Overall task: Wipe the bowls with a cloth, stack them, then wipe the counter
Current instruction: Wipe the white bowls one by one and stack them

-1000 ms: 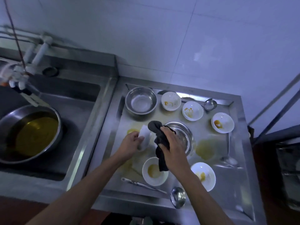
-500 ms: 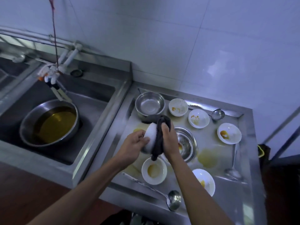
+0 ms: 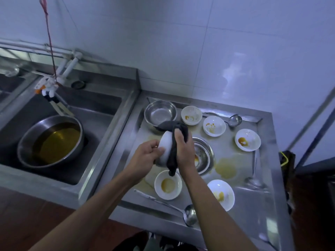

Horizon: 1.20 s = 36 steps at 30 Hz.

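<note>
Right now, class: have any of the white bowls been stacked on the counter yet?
No. Each white bowl on the counter sits alone, still stained.

The left hand (image 3: 146, 155) grips a white bowl (image 3: 165, 148) tipped on its side, while the right hand (image 3: 184, 150) presses a dark cloth (image 3: 174, 140) into it, the cloth's tail hanging below the right palm. Just below the hands sits a white bowl with yellow residue (image 3: 168, 184); right of the right hand lies a steel bowl (image 3: 204, 156). Beyond the hands stands an empty steel bowl (image 3: 160, 113) on the steel counter (image 3: 253, 205).
</note>
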Motion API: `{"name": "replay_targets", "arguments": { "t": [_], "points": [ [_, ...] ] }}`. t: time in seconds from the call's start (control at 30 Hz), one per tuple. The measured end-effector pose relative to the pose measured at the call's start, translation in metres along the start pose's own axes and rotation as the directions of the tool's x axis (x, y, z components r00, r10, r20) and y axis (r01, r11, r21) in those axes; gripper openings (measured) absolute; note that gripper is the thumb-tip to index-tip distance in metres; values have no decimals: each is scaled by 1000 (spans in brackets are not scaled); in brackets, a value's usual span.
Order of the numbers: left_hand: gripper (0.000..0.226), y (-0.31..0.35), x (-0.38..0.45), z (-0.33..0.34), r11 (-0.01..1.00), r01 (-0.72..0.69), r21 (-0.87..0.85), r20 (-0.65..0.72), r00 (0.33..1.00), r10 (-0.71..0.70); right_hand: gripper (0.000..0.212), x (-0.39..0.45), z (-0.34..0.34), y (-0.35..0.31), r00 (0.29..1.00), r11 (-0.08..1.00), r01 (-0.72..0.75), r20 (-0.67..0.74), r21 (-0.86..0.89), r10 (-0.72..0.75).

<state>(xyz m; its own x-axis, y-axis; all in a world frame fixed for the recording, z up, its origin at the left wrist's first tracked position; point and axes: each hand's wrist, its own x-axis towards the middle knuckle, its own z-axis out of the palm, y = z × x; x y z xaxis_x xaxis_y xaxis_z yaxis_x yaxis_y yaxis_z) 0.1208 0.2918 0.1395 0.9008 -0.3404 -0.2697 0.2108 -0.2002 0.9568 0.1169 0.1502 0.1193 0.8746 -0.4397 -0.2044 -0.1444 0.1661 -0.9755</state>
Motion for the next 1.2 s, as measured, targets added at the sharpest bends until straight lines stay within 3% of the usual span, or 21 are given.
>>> {"name": "replay_targets", "arguments": {
  "t": [0.07,0.13,0.2,0.3,0.4,0.5,0.57,0.63,0.7,0.8,0.87,1.03,1.2],
  "points": [
    [21,1,0,5,994,30,-110,-44,998,-35,40,9,-3,-1,988,981,-155,14,114,154],
    [17,4,0,12,978,49,-205,-102,992,-71,32,10,-1,-5,986,982,-167,12,84,166],
    [18,6,2,18,958,63,-281,-151,982,-109,16,3,4,-5,997,997,-69,17,22,69],
    [22,9,7,22,938,97,-334,-193,967,-168,30,-16,10,-3,988,984,126,109,-130,-112],
    [24,13,10,22,902,114,-417,-216,951,-220,46,-26,7,10,939,896,330,207,-299,-276],
    [25,16,12,19,820,127,-559,-231,925,-301,54,-35,2,27,908,827,411,252,-382,-335],
    [26,16,11,17,786,135,-603,-217,921,-324,54,-42,-1,34,911,837,406,240,-367,-336],
    [26,13,8,15,779,143,-611,-204,922,-329,45,-38,-5,30,938,902,327,209,-282,-275],
    [26,10,4,13,772,135,-622,-200,925,-323,32,-30,-13,19,983,974,123,160,-192,-92],
    [26,6,-1,11,778,124,-616,-197,932,-304,26,-11,-26,6,977,977,-151,125,-150,170],
    [27,5,-5,15,794,143,-591,-169,940,-295,26,-1,-28,0,967,962,-201,122,-184,225],
    [30,7,-11,27,798,158,-582,-120,954,-276,37,-2,-18,-18,981,974,-53,172,-218,92],
    [30,19,-3,32,791,95,-605,-249,920,-301,50,-23,-8,-13,962,931,247,182,-268,-203]
  ]
}}
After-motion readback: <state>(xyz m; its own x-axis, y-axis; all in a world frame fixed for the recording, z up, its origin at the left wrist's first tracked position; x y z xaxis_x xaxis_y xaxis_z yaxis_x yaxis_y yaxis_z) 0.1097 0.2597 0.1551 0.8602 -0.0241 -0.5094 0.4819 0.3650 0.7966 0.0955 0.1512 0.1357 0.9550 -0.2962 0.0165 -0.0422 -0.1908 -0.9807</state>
